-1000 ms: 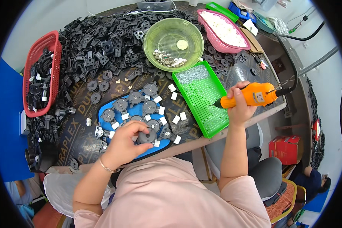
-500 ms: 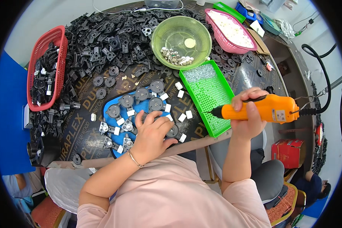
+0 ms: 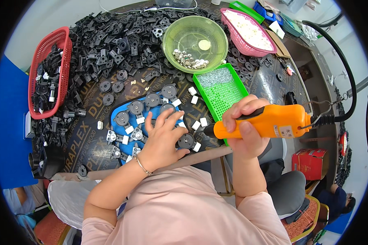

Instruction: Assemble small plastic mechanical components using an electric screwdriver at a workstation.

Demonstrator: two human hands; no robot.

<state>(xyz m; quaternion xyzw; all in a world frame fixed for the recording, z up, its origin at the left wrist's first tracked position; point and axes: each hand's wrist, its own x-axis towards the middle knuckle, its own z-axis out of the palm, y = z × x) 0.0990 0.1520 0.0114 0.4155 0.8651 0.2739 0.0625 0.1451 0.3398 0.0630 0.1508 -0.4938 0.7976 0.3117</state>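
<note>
In the head view, we see our right hand point(image 3: 247, 126) wrapped round an orange power screwdriver point(image 3: 270, 121), nose pointing left; beyond that grip lies a green tray point(image 3: 227, 96); our left hand point(image 3: 163, 141), fingers spread, covers a blue mat point(image 3: 117, 109); 1 black wheel point(image 3: 186, 141) sits just right of it.

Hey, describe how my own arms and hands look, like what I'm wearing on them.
Your left hand and right hand are both ungloved. A thin, shiny bracelet circles the left wrist; none shows on the right. Pale pink short sleeves leave both forearms bare.
</note>
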